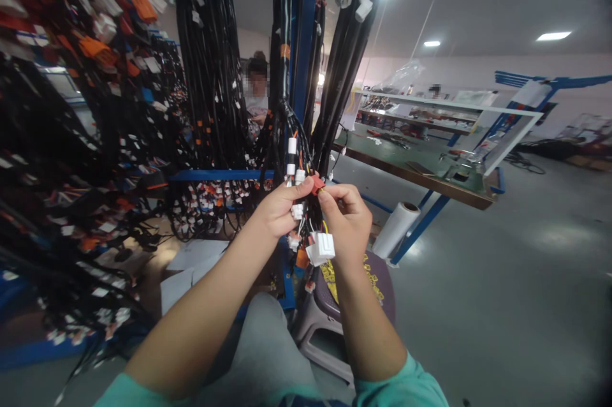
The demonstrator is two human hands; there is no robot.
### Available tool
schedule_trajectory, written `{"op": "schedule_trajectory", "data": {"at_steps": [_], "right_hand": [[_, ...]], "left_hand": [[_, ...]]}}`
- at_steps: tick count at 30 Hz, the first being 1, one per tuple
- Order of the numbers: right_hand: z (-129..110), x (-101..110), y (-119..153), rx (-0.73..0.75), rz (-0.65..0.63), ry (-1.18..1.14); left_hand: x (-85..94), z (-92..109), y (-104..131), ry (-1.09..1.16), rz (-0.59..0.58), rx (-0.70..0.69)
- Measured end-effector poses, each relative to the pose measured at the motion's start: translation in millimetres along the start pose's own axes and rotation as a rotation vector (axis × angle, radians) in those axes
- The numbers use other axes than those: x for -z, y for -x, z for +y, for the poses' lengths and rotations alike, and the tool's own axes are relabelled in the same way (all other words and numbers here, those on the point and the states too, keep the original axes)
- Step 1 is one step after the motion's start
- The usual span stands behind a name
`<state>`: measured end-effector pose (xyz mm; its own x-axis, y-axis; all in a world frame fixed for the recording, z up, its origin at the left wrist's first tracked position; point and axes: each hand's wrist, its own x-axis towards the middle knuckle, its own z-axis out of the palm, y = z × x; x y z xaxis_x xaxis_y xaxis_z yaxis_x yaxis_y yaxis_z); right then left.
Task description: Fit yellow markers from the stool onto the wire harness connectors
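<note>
Between the fingertips of my left hand [282,208] is a small red connector [317,185] on the wire ends of a hanging harness. The left thumb lies along its top, and the other fingers curl around the wires. My right hand [350,221] pinches at the connector's right end; a tiny yellow piece [321,191] shows at its thumb and fingertip, its kind too small to tell. White connectors [321,247] dangle below, beside the right wrist. An orange connector [302,259] hangs lower. The black-sleeved harness [285,78] runs down from above my hands.
Bundles of black harnesses [205,62] crowd the left and centre on a blue frame [302,30]. Below my hands stands a stool [385,276] with small yellow pieces [329,276]. Right are a workbench [411,171] and a plastic roll [396,228]. A person [257,91] is behind the harnesses.
</note>
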<state>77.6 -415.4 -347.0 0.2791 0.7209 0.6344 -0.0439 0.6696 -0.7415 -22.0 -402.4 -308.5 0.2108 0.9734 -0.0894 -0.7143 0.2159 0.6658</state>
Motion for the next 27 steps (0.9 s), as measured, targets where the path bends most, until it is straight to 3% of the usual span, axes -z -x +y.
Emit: {"op": "schedule_trajectory", "data": {"at_steps": [7,15,27], "right_hand": [[-2.3,2.6,-1.9,-0.093,-0.055,0.014],[-4.1,1.7,-4.8,-0.186,-0.081,-0.075],[-2.0,3.6,-3.2,-0.139,-0.09,0.007]], "left_hand": [[3.6,-0.6,-2.7,-0.027,-0.046,-0.021],[1.6,0.1,0.2,-0.045,-0.006,-0.025],[1.0,0.6,-0.3,-0.049,-0.02,-0.035]]}}
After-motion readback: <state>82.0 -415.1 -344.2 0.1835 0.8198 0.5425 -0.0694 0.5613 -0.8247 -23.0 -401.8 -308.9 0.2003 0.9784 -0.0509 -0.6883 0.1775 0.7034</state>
